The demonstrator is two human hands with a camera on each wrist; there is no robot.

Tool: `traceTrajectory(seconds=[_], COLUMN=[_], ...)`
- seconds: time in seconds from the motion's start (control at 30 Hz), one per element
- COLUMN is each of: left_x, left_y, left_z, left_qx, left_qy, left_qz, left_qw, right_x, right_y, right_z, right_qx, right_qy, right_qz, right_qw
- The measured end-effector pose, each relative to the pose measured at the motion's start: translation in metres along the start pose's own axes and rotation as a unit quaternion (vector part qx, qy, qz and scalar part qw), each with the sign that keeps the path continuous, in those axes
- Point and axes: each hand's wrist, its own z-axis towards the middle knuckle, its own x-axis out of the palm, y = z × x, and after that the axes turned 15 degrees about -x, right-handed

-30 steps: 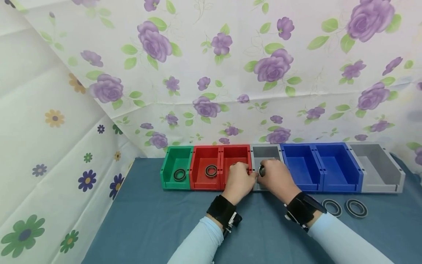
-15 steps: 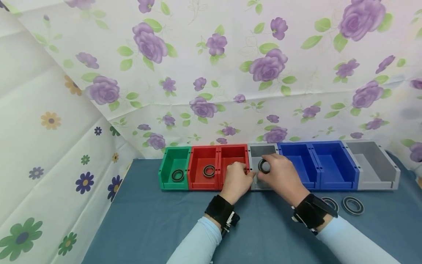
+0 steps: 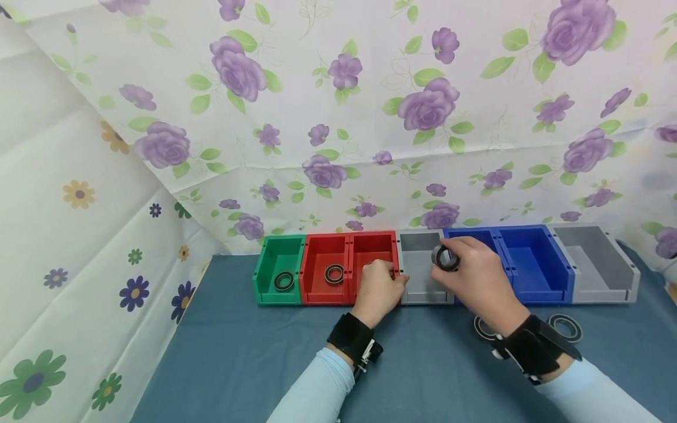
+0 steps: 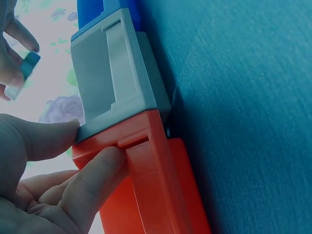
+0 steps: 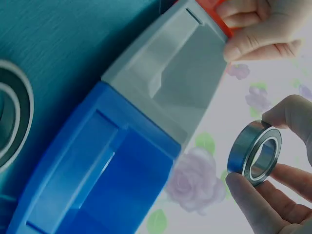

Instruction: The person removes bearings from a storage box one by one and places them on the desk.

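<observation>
- Nearest, on the table (image 3: pixel 211 364), lie the outer bearing (image 3: pixel 553 322), in full view, and the inner bearing (image 3: pixel 479 329), partly hidden by the right arm.
- The right hand (image 3: pixel 478 276) is part-closed, thumb and fingertips pinching the held bearing (image 5: pixel 243 146) by its outside band. It is raised near the border of the middle gray bin (image 3: pixel 427 296) and the near blue bin (image 5: pixel 131 190).
- It looks like hard steel: probably stiff, heavy for its size, slippery on the polished band. Best gripped across opposite sides of that band, fingers off the side faces, where any seal would be the delicate part.
- The left hand (image 3: pixel 379 291) pinches the wall between gray and the near red bin (image 3: pixel 374 239), thumb on the gray side, finger inside the red. I cannot tell what it covers.
- Farther left, the other red bin (image 3: pixel 325 298) and the green bin (image 3: pixel 280 298) each hold a bearing; rightward stand the other blue bin (image 3: pixel 550 294) and end gray bin (image 3: pixel 608 295).
- Behind hangs flowered cloth (image 3: pixel 296 117).
</observation>
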Motion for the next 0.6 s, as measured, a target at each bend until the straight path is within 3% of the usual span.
traceTrajectory(seconds=[0.27,0.6], left_x=[-0.001,0.0], left_y=[0.0,0.001], left_z=[0.0,0.0], left_qx=[0.0,0.003], left_qy=[0.005,0.006], left_qz=[-0.003,0.0], left_qw=[1.0,1.0], right_x=[-0.017,-0.019], right_y=[-0.002,0.004], right_z=[-0.012,-0.031], right_qx=[0.019,0.03], right_qy=[0.006,0.031], right_qz=[-0.006,0.005], right_qw=[1.0,0.999])
